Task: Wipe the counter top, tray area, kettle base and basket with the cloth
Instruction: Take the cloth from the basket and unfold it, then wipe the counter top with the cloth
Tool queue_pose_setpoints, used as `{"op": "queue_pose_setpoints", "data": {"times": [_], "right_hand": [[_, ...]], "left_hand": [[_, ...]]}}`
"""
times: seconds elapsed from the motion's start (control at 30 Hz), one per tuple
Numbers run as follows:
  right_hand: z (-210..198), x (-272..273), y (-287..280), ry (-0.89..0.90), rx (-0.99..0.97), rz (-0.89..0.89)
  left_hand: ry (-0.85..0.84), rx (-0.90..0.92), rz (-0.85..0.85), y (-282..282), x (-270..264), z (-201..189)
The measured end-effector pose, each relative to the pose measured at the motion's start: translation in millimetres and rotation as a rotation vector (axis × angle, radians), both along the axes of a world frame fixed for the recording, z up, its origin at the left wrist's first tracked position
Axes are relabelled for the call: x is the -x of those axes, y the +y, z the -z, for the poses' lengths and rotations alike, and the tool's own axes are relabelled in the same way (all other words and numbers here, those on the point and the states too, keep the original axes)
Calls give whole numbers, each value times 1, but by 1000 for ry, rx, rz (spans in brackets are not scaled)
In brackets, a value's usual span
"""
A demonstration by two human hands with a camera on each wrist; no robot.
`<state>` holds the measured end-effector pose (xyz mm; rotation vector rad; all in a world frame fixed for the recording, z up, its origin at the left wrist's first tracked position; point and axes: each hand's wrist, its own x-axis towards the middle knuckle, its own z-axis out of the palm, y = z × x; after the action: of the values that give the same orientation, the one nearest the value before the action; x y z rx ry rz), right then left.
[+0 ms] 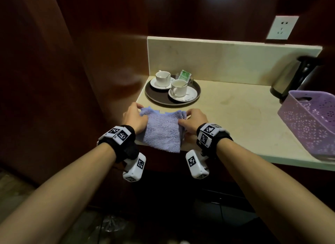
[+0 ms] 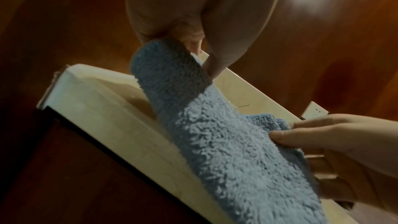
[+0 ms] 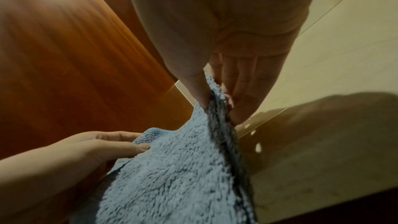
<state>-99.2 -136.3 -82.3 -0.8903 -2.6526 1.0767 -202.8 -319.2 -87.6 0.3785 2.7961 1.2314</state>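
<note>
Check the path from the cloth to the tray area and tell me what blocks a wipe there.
Both hands, left hand and right hand, hold the cloth at the counter's front edge. Bare counter lies between it and the tray. The tray itself carries two cups on saucers and packets.

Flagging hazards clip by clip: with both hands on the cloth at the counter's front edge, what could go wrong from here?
1. The tray of two cups on saucers sits just behind the cloth; a forward wipe may knock it.
2. The cloth overhangs the counter edge; if the left hand or right hand loosens, it could slip off.
3. The basket overhangs the front edge; a sideways sweep might push it off.
</note>
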Motion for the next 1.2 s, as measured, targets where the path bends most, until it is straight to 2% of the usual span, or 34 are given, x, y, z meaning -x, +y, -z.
{"op": "queue_pose_setpoints", "data": {"times": [0.13, 0.2, 0.3, 0.4, 0.47, 0.57, 0.73, 0.9, 1.2], "right_hand": [[1, 12, 6, 31, 62, 28], [1, 16, 7, 71, 28, 8], [-1, 19, 3, 156, -18, -65], [3, 20, -6, 135, -44, -227], [9, 20, -12, 104, -27, -293], [20, 24, -19, 30, -39, -347], [31, 22, -24, -49, -156, -558], [36, 35, -26, -222, -388, -651], [41, 57, -22, -278, -481, -658]], "left_hand": [[9, 95, 71, 3, 2, 8], [68, 33, 144, 2, -1, 11], [68, -48, 307, 2, -5, 12], [82, 77, 441, 3, -10, 22], [186, 298, 495, 3, -11, 33], [263, 497, 533, 4, -14, 45], [115, 635, 591, 5, -10, 49], [102, 661, 593, 11, 3, 53], [39, 707, 565, 22, 19, 49]]}}
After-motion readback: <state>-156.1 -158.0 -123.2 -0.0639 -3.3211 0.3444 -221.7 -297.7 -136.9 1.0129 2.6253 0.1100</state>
